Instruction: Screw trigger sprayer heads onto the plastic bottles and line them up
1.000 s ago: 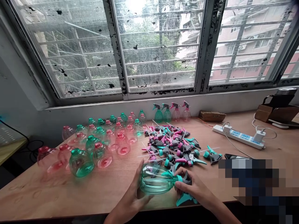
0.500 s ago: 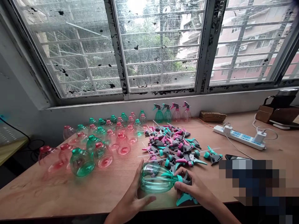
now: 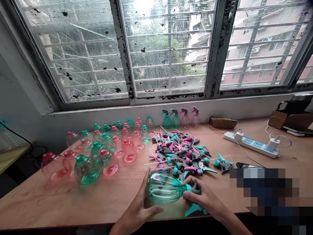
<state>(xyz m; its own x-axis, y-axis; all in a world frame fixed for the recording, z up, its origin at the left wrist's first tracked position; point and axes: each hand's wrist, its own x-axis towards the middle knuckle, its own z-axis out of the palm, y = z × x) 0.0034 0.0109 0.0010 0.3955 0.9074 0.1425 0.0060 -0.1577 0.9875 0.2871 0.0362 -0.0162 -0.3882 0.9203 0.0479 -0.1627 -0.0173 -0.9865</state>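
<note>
Green bottle: we see a clear, ribbed green bottle lying on its side between two bare hands, near the front edge of the wooden table, a little right of that edge's middle.
Bottle's long axis: it runs left to right, roughly along the front edge, with the broad base to the left and the narrow neck to the right.
Right hand: the right hand is the nearer one to the neck; we see its thumb and fingers grasping the grey sprayer head, with the teal collar just beside the thumb tip.
Left hand: the left hand curves around the base, its thumb standing off below the bottle; we cannot tell whether the hidden fingers grip it.
Collar and neck: they meet in line, the collar around the neck; we cannot tell how tight the fit is.
Teal trigger: a teal piece shows below the right hand, toward the front edge, apparently part of the same head.
Sprayer heap: just behind the bottle, we find a tangle of pink, teal and grey sprayer heads.
Headless bottles: pink and green bottles stand from the table's left side to its back edge.
Fitted bottles: four sprayer-topped bottles line the back edge.
</note>
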